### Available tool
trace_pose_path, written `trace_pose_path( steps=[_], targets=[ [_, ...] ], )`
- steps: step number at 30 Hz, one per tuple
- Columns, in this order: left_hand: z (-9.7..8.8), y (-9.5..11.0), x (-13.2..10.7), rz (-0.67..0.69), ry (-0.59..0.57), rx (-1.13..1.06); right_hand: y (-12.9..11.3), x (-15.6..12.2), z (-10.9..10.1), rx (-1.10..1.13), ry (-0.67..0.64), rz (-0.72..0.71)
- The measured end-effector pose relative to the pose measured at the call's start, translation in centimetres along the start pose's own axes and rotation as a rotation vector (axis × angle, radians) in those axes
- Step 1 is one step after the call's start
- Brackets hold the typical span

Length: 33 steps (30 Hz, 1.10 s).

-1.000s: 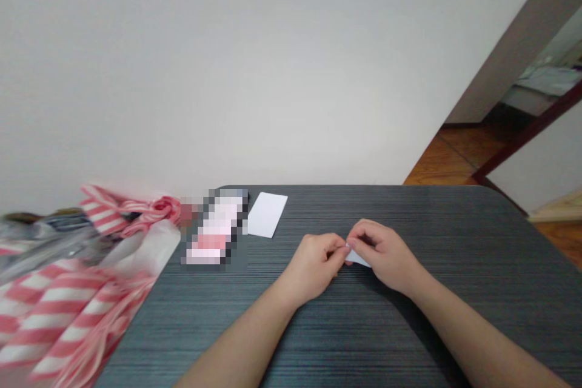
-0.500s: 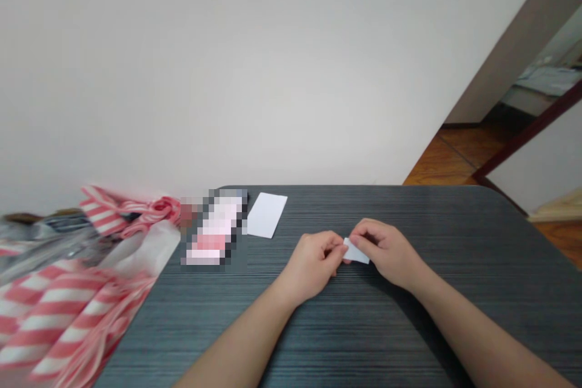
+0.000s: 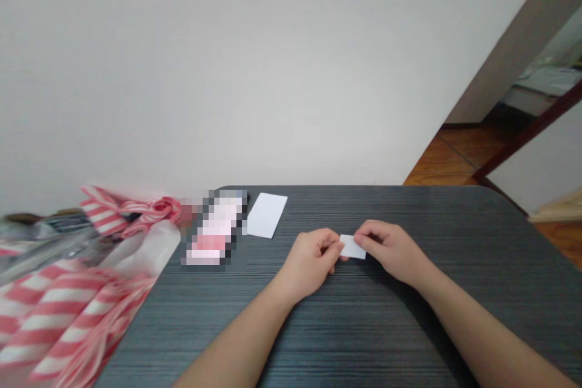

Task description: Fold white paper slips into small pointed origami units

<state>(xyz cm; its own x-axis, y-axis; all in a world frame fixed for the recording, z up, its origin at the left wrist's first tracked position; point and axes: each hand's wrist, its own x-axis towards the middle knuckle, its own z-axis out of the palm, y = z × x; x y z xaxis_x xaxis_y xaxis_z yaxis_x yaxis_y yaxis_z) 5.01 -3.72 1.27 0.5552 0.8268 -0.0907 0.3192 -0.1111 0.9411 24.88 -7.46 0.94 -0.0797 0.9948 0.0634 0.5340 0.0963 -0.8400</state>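
Observation:
A small white piece of paper [image 3: 351, 248] is held between both hands, just above the dark table [image 3: 318, 339]. My left hand [image 3: 313, 262] pinches its left edge between thumb and fingers. At the upper right corner, my right hand [image 3: 385, 250] grips it with thumb and forefinger, the other fingers curled. Whether the paper is folded cannot be made out. Left of my hands, a larger white sheet of paper [image 3: 267, 216] lies flat on the table.
Beside the white sheet, at the table's left edge, lies a pixelated flat object [image 3: 214, 227]. Red-and-white striped cloth [image 3: 68, 309] and clear plastic bags [image 3: 148, 251] are heaped left of the table. A pale wall [image 3: 282, 73] rises behind; wooden floor [image 3: 448, 154] shows at right.
My hands have drawn slightly apart, and more of the small paper shows between them. It has shifted a little left and looks flatter. Nothing else has moved.

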Motion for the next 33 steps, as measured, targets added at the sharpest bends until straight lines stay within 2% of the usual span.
trace_pose_path(
  steps=[13, 24, 33],
  targets=[
    [0.2, -0.9, 0.2, -0.012, -0.006, -0.046, 0.4, -0.1, -0.8, -0.036, -0.015, 0.06],
    [0.3, -1.7, 0.4, -0.022, -0.012, -0.087, 0.9, -0.1, -0.9, -0.048, -0.007, 0.051],
    [0.5, -1.5, 0.4, -0.024, -0.019, -0.156, 0.5, -0.1, -0.9, -0.055, -0.013, 0.028]
  ],
)
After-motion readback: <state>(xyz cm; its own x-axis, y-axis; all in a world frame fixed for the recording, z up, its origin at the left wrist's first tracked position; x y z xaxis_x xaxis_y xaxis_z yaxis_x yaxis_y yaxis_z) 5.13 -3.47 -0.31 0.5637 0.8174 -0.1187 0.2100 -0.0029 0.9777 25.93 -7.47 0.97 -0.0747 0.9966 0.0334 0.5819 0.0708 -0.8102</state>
